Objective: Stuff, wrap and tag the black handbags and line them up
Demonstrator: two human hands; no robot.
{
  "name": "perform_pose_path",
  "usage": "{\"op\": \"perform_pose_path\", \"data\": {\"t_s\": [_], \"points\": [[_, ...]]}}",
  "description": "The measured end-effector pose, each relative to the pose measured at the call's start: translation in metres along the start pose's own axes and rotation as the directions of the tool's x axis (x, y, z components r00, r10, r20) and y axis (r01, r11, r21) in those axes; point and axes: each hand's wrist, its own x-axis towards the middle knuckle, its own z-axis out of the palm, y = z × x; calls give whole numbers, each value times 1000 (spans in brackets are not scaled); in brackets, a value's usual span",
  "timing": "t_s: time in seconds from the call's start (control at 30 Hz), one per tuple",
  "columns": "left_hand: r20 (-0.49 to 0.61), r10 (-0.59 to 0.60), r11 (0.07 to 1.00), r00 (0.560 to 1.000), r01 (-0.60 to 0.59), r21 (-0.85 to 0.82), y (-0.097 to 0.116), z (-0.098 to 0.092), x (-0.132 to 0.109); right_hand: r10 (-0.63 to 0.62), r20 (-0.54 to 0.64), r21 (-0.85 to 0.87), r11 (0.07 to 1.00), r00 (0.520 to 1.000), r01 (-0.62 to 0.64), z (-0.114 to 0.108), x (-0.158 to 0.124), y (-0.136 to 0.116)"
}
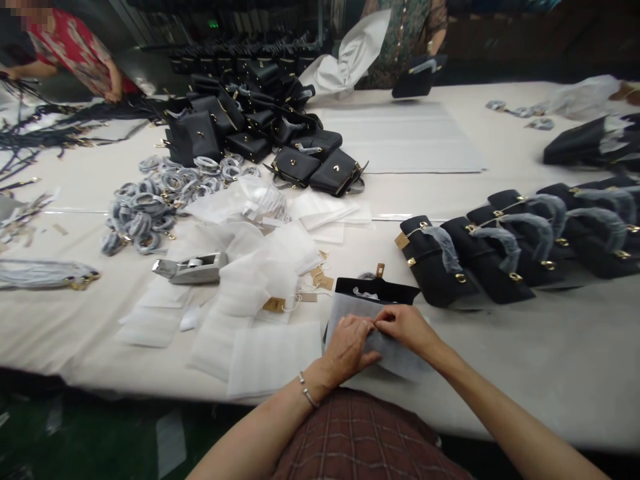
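A black handbag (376,288) lies in front of me with its flap up and a gold-coloured clasp piece at the top. A whitish translucent sheet (345,308) covers most of its front. On that sheet rests my left hand (350,343), fingers slightly bent and thumb stretched apart. My right hand (406,327) is closed in a pinch at the middle of the bag, fingertips meeting those of my left. What the pinch holds is too small to make out. Brown paper tags (323,278) with white strings lie just left of the bag.
White foam sheets (275,360) and a tape dispenser (193,268) are at left. Behind them lie wrapped ring-shaped straps (143,213) and a heap of black bags (197,137). Bags with wrapped handles (443,267) stand in rows at right. Other people work across the table.
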Motion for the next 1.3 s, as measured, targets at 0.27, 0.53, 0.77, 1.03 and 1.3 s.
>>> {"op": "perform_pose_path", "data": {"t_s": [0.27,0.53,0.77,1.03,1.3], "points": [[-7,25,999,1000,-25,41,-3,2,1,294,312,264,886,903,-380,-9,23,5],[5,44,998,999,-44,39,-3,0,1,294,358,379,821,886,-426,-10,21,13],[20,45,997,999,-46,67,-1,-1,2,280,314,456,794,907,-403,-5,14,14],[-9,56,994,998,-55,93,-3,3,2,263,257,389,853,930,-349,-2,14,11],[-4,92,967,996,-88,238,-2,3,2,-6,-90,70,997,996,12,8,3,7]]}}
